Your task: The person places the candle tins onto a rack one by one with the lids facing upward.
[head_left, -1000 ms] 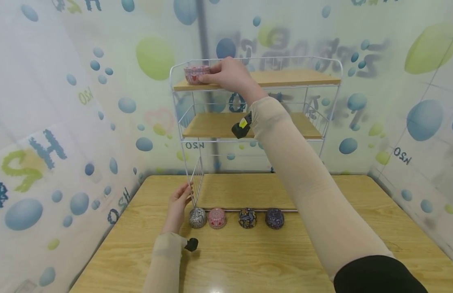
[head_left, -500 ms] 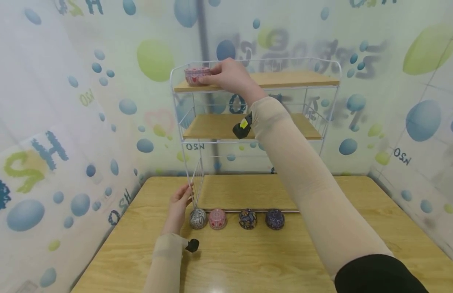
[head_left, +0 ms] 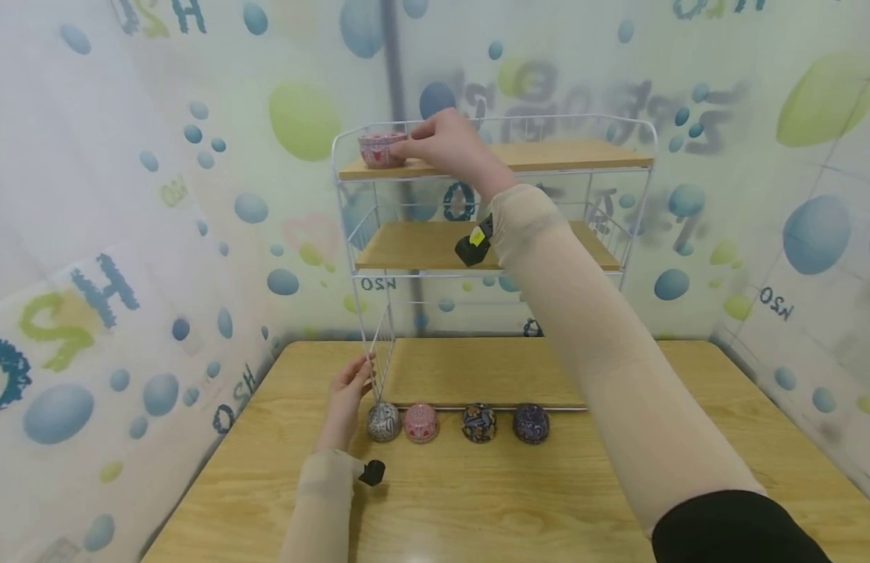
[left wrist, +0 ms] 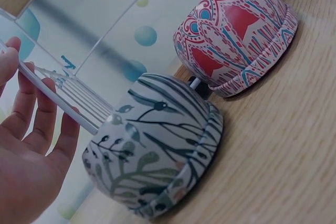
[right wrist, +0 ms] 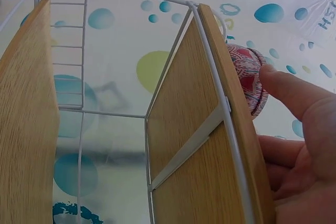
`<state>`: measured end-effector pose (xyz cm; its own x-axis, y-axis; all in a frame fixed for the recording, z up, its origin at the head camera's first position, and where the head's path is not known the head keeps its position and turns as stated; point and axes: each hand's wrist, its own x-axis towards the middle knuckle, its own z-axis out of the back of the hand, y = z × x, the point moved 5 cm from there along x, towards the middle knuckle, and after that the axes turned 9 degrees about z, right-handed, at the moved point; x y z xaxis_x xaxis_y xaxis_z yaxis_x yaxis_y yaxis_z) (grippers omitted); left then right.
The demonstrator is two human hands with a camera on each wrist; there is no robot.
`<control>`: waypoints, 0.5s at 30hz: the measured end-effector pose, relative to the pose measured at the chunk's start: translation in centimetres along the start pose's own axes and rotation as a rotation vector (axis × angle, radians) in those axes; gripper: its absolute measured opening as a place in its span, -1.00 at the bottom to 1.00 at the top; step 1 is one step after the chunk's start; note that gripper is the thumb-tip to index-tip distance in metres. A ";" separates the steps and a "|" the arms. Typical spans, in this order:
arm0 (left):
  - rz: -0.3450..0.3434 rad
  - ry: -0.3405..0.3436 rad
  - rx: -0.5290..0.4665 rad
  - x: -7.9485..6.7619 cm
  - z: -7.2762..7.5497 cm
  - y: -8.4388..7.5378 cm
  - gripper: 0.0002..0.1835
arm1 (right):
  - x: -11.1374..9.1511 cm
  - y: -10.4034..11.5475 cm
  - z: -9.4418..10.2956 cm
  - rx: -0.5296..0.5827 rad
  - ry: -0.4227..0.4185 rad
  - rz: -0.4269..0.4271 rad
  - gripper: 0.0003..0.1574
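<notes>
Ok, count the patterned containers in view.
5. Top shelf, left end: pink container. Table, left to right: white leafy one, pink-red one, dark floral one, purple one. The right sleeve may hide more.

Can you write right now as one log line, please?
right hand: touching pink tin on top shelf | left hand: holding rack | table: four other patterned tins in a row
</notes>
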<state>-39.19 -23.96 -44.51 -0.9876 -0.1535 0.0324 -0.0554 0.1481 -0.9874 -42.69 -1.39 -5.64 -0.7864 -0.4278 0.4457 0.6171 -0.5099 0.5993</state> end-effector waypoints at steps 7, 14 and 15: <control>-0.032 -0.009 0.008 0.0 -0.2 0.0 -0.60 | -0.8 -0.2 0.9 0.040 -0.018 -0.031 -0.18; -0.036 -0.019 0.017 0.0 -0.1 0.1 -0.61 | -1.9 -0.2 1.8 0.022 -0.040 -0.026 -0.20; -0.031 -0.018 0.009 0.0 -0.1 0.1 -0.61 | -2.0 -0.2 2.0 0.009 -0.044 -0.019 -0.21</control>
<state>-39.21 -23.88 -44.61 -0.9827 -0.1751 0.0601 -0.0842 0.1340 -0.9874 -41.25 1.08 -5.33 -0.7986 -0.3845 0.4630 0.6018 -0.5108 0.6139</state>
